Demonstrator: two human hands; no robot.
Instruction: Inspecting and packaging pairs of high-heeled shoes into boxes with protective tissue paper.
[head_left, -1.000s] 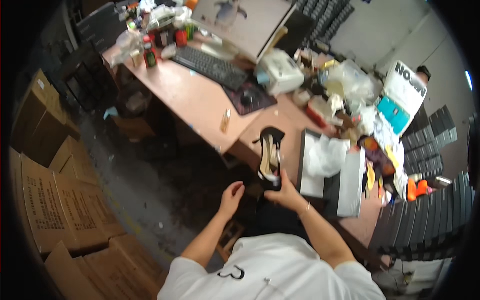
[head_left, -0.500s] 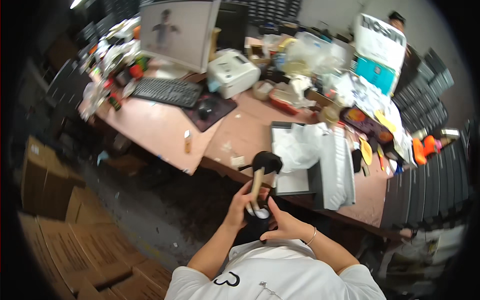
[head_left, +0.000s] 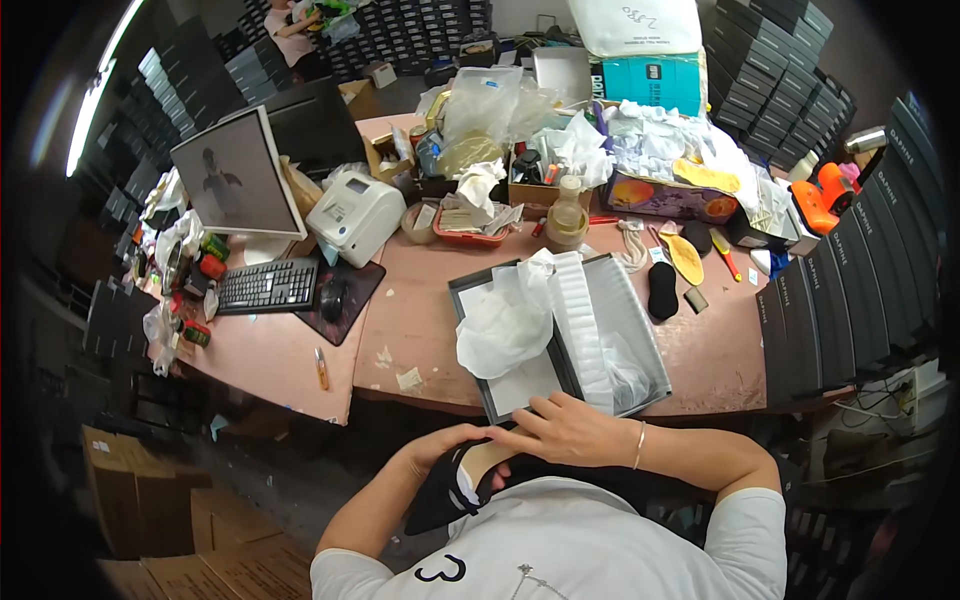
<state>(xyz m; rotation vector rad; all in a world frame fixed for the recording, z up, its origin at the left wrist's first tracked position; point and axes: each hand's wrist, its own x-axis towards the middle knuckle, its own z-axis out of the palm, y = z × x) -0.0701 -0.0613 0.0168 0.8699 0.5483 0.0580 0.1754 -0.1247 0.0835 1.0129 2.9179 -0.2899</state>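
Close to my body, I hold a black shoe (head_left: 440, 503) with a beige insole (head_left: 484, 457), tilted so that one dark end points down to the lower left. My left hand (head_left: 438, 447) is closed around its upper side, fingers partly hidden behind it. My right hand (head_left: 572, 430) has its bent fingers pinched at the shoe's upper edge, touching the left hand's fingertips. White stuffing (head_left: 467, 487) shows inside the shoe. Just beyond my hands, at the table's front edge, lies an open grey shoe box (head_left: 655, 372) with white tissue paper (head_left: 508, 325) in and over it.
On the pink table (head_left: 415, 335) stand a monitor, a keyboard (head_left: 268, 286), a mouse and a white label printer (head_left: 355, 216). A bottle, brushes and insoles lie at the back right. Dark shoe boxes (head_left: 850, 290) are stacked at the right, cartons (head_left: 140, 490) at lower left.
My view has turned and lifted toward the back of the room. The shoe has swung from pointing away from me to pointing lower left. My right hand has moved up onto its upper edge.
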